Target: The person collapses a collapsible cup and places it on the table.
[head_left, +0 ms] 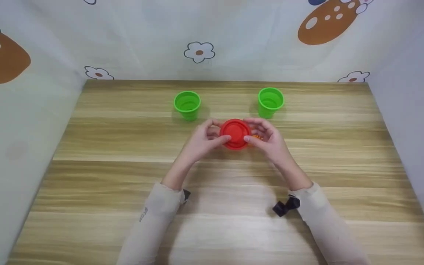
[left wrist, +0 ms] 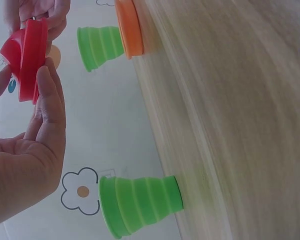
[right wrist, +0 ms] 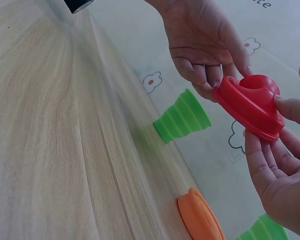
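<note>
Between both hands, lifted above the table, is a red collapsible cup (head_left: 236,133), folded into a shallow disc with its middle bulging out in the right wrist view. My left hand (head_left: 205,139) pinches its left rim, thumb on the face and fingers behind. On the opposite rim, my right hand (head_left: 270,139) grips it the same way. An orange collapsible cup (right wrist: 200,215), folded flat, lies on the table beneath the hands, mostly hidden in the head view. Beyond them stand two extended green cups, the left one (head_left: 187,105) and the right one (head_left: 270,101).
The wood-grain table (head_left: 226,228) is bordered by pale cloth walls (head_left: 142,40) with flower and strawberry prints at the back and sides. Black wrist-camera pieces (head_left: 285,206) show by the right sleeve.
</note>
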Tool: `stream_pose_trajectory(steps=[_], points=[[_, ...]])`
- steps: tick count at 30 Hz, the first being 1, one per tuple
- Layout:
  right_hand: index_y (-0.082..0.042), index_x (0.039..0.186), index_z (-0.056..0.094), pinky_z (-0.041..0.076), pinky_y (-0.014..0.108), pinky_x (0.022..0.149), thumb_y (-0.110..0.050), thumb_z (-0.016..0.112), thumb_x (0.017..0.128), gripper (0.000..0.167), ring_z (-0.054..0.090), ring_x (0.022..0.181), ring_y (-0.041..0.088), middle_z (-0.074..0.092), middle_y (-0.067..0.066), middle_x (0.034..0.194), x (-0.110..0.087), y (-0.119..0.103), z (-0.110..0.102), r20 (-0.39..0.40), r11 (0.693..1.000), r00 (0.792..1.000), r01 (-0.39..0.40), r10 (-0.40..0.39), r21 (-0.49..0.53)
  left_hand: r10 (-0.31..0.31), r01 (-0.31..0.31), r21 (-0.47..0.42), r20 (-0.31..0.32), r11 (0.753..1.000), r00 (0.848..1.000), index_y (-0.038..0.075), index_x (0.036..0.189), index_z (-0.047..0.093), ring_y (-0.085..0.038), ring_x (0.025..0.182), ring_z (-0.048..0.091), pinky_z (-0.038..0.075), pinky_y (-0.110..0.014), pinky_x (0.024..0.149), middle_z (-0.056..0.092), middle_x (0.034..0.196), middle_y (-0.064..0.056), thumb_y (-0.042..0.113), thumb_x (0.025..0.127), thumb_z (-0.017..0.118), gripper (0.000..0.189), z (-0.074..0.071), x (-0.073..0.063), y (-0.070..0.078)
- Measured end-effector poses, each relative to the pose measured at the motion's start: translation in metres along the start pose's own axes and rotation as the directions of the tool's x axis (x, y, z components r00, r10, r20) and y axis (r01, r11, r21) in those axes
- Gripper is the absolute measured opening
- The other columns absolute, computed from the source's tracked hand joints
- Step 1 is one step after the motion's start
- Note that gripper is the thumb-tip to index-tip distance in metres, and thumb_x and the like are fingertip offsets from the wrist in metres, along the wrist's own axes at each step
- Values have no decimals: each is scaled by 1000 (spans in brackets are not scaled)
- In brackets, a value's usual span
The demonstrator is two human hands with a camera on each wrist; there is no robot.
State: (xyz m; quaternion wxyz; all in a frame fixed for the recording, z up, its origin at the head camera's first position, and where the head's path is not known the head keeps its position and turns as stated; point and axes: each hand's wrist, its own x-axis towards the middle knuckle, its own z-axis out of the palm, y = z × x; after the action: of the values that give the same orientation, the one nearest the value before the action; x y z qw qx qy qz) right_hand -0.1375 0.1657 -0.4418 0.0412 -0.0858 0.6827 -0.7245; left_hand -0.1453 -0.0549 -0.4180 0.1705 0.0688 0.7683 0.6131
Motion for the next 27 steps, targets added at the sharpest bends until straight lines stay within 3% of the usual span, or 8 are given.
stream_pose_trajectory(steps=[12,20,27], points=[[7,127,56,53,21,89,9,67,85,43,61,99,13,70,-5,109,0,1,1,-13,1000,1000,3,-3,3,-5,5,-13,-3,1000,1000,2,116,57,-16,85,70,60,-49,88,72,98,-19,13,88,75,34,1,-1,1],[6,128,56,58,22,80,10,66,87,42,64,97,14,68,-2,113,0,3,2,-53,994,999,-4,10,112,15,-16,-91,-5,996,1000,2,113,55,-16,87,72,60,-47,88,73,102,-22,8,90,72,29,0,0,0],[5,131,55,59,23,82,10,64,88,45,67,100,16,67,2,117,0,3,1,-38,987,999,-1,7,162,-9,2,-127,-49,992,999,5,111,53,-15,87,71,62,-42,86,74,100,-20,8,90,72,28,1,2,1]])
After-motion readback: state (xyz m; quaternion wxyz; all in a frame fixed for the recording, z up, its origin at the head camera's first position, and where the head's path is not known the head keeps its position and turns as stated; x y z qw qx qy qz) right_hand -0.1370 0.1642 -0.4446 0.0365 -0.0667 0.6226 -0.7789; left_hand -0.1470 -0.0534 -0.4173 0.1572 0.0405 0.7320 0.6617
